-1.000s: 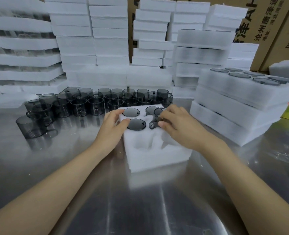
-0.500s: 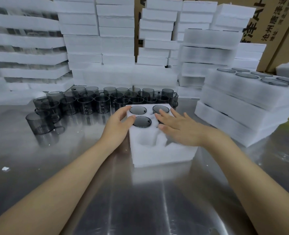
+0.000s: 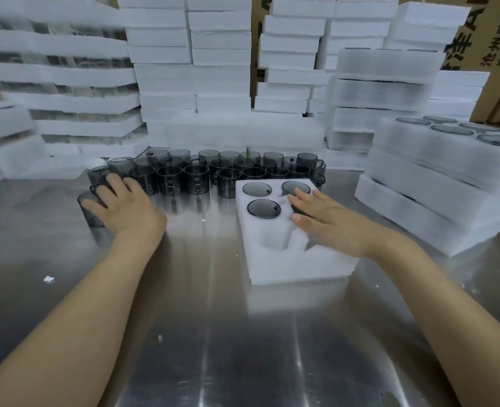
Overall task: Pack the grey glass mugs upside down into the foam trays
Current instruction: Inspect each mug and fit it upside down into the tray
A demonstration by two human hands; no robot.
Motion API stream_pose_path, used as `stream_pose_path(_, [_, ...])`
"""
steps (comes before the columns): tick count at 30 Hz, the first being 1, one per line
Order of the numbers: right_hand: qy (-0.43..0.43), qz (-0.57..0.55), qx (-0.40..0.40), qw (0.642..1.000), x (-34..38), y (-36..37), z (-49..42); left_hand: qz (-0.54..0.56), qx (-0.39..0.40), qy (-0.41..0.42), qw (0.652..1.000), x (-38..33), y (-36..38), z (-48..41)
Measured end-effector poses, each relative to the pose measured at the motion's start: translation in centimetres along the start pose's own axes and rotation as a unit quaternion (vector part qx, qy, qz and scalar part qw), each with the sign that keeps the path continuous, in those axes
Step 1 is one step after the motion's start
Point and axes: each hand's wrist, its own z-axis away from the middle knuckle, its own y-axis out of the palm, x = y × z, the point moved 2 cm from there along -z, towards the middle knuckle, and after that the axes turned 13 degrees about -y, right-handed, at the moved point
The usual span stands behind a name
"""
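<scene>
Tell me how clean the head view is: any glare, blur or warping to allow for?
Head view: streaky glare on the steel table this side of the foam tray. Head view, left edge: foam stacks smeared by blur. Head view, borders: straight stacks bow from the wide lens. Head view, centre: packed mugs sharp.

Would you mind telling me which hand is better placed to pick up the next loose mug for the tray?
Left. The left hand is at the loose mugs, over the nearest one, whereas the right hand lies flat on the foam tray near its empty pocket.
</scene>
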Motion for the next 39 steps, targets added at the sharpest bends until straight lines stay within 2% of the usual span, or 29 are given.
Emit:
stream_pose_path(3, [-0.003,-0.005,-0.009,1.0,-0.2,0.1,0.0,-0.023,0.019,-0.004,1.0,-0.2,-0.2,-0.2])
stream_pose_path(7, [-0.004,-0.013,-0.017,1.0,-0.3,0.2,0.0,0.008,0.038,0.055,0.998,-2.0,-0.5,1.9])
stream_pose_path(10, [-0.001,-0.017,-0.019,1.0,-0.4,0.2,0.0,-0.033,0.01,0.11,0.993,-3.0,0.1,3.8])
stream_pose_path(14, [-0.003,-0.02,-0.019,1.0,-0.5,0.2,0.1,-0.065,0.003,0.126,0.99,-2.9,0.1,3.6])
stream_pose_path(17, [-0.006,-0.016,-0.022,1.0,-0.5,0.2,0.1,-0.031,0.016,0.131,0.991,-2.6,-0.2,3.3])
stream_pose_path(20, [-0.008,-0.017,-0.025,1.0,-0.5,0.2,0.0,0.037,-0.044,0.146,0.988,-2.5,-0.6,2.9])
stream_pose_path(22, [-0.006,-0.017,-0.027,0.999,-0.5,0.3,0.0,0.076,-0.073,0.122,0.987,-2.3,-0.7,2.3])
stream_pose_path(23, [-0.005,-0.016,-0.027,0.999,-0.6,0.3,0.0,0.074,-0.06,0.095,0.991,-2.0,-0.5,1.8])
stream_pose_path(27, [-0.005,-0.019,-0.031,0.999,-0.7,0.3,-0.1,0.055,0.058,0.02,0.997,-0.8,0.9,0.9])
stream_pose_path(31, [-0.007,-0.027,-0.037,0.999,-0.7,0.3,-0.1,0.15,0.033,0.051,0.987,-1.1,0.6,0.9])
stream_pose_path(33, [-0.009,-0.03,-0.044,0.999,-0.6,0.3,0.0,0.224,0.041,0.101,0.969,-1.6,0.6,1.1])
stream_pose_path(35, [-0.012,-0.04,-0.056,0.998,-0.5,0.3,-0.1,0.342,0.08,0.127,0.928,-2.3,0.4,1.6])
stream_pose_path(37, [-0.012,-0.049,-0.069,0.996,-0.3,0.3,-0.1,0.492,0.161,0.097,0.85,-3.3,-0.5,2.5])
stream_pose_path(38, [-0.01,-0.051,-0.076,0.996,-0.2,0.3,-0.1,0.551,0.191,0.09,0.808,-3.8,-1.0,3.0])
stream_pose_path(39, [-0.008,-0.051,-0.086,0.995,-0.2,0.3,0.0,0.584,0.2,0.104,0.78,-4.4,-1.8,3.7])
